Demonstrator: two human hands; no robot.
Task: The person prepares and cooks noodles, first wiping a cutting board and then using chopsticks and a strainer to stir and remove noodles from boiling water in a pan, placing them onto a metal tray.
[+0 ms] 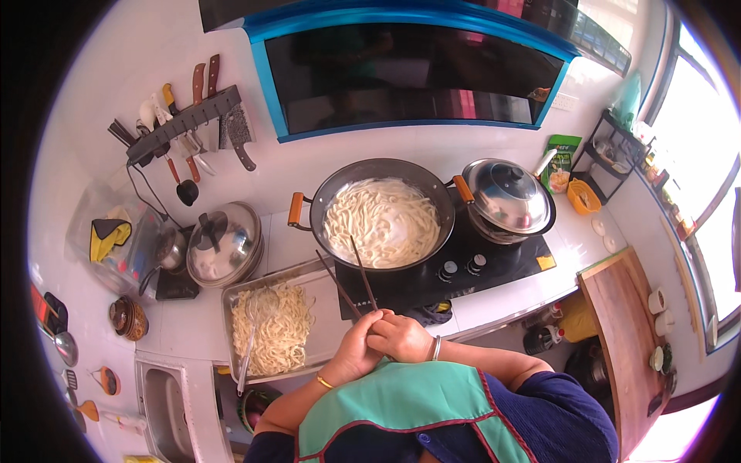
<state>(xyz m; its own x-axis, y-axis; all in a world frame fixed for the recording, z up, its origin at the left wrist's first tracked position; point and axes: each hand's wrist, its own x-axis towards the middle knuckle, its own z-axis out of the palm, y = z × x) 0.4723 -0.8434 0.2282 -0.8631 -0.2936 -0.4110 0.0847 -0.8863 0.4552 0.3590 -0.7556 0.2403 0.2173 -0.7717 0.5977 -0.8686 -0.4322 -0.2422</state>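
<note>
My left hand [360, 344] and my right hand [403, 338] are pressed together in front of my chest, fingers closed around the lower ends of long dark chopsticks [364, 275]. The two sticks point up and away, slightly spread. One tip overlaps the near part of the wok [446, 202], the other lies by its near left rim. Wide pale noodles [378, 220] sit in whitish, foamy liquid in this wok. Left of my hands, a metal tray [324, 302] holds more noodles [270, 339], with a wire skimmer [247, 351] resting on them.
The wok stands on a black cooktop [494, 270]. Right of it is a lidded pot [509, 197]; another lidded pan [224, 245] stands at left. Knives hang on a wall rack [185, 123]. A sink [166, 413] is at lower left, a wooden board [629, 339] at right.
</note>
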